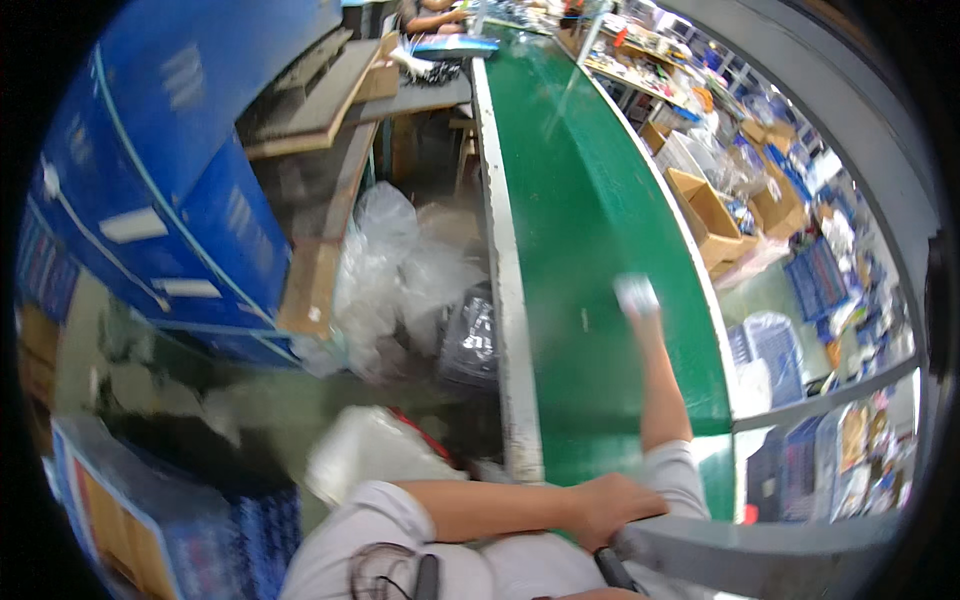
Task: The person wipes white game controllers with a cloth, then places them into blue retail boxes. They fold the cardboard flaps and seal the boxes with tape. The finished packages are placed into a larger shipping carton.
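My right arm reaches forward over the green conveyor belt (pixel 570 200). At its end my right hand (pixel 642 306) is smeared by motion, closed around a small whitish item (pixel 634 290) whose kind I cannot make out. My left arm crosses in front of my body to the right. There my left hand (pixel 612 503) lies closed over a grey metal bar (pixel 760 545) close to me, its fingers partly hidden.
Left of the belt's pale side rail (pixel 510 300) lie clear plastic bags (pixel 400 260), beneath a wooden bench (pixel 310 115). Blue cabinets (pixel 200 200) stand farther left. Open cardboard boxes (pixel 705 210) and blue crates (pixel 770 350) line the right. Another person (pixel 430 15) is at the far end.
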The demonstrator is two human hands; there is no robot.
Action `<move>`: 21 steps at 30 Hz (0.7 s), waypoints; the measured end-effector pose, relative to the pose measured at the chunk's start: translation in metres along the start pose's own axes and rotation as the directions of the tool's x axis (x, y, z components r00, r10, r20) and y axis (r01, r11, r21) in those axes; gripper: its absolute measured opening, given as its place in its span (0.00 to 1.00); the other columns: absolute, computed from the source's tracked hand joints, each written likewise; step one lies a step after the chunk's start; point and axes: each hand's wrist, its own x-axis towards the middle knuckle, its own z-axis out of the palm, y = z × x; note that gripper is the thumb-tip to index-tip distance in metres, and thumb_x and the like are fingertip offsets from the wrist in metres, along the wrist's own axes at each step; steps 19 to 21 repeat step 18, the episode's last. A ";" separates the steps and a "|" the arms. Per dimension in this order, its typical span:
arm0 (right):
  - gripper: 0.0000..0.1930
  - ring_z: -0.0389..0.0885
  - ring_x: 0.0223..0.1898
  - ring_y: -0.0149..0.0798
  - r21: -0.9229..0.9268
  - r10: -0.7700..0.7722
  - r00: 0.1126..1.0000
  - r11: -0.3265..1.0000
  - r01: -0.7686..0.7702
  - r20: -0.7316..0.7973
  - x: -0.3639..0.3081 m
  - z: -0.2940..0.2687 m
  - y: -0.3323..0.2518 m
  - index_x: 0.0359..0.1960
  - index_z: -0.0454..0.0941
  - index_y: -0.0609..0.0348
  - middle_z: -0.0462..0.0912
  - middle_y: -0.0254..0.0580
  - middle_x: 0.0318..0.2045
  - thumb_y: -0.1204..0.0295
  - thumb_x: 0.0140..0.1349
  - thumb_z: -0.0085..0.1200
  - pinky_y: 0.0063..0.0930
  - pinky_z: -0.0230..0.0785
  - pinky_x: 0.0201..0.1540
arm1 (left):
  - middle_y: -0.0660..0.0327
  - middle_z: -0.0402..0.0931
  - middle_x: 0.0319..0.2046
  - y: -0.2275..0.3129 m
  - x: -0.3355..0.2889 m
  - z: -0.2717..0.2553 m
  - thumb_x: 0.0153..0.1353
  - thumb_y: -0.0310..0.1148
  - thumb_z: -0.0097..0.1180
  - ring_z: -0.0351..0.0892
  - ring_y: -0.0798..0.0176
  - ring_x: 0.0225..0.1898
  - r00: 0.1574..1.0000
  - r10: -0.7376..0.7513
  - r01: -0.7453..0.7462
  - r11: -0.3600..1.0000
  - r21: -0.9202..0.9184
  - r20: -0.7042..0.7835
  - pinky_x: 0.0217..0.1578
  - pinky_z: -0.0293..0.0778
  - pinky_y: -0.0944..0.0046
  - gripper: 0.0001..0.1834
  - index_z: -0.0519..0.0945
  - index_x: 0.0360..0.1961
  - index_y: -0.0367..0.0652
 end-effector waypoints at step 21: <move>0.23 0.72 0.45 0.39 0.366 0.437 0.506 0.367 -0.855 0.744 -0.204 0.043 -0.121 0.50 0.63 0.53 0.74 0.42 0.43 0.61 0.55 0.52 0.32 0.67 0.41 | 0.62 0.68 0.26 0.009 -0.016 -0.013 0.29 0.40 0.60 0.67 0.59 0.28 0.980 -0.081 0.105 0.986 0.132 -0.181 0.38 0.61 0.65 0.28 0.70 0.37 0.41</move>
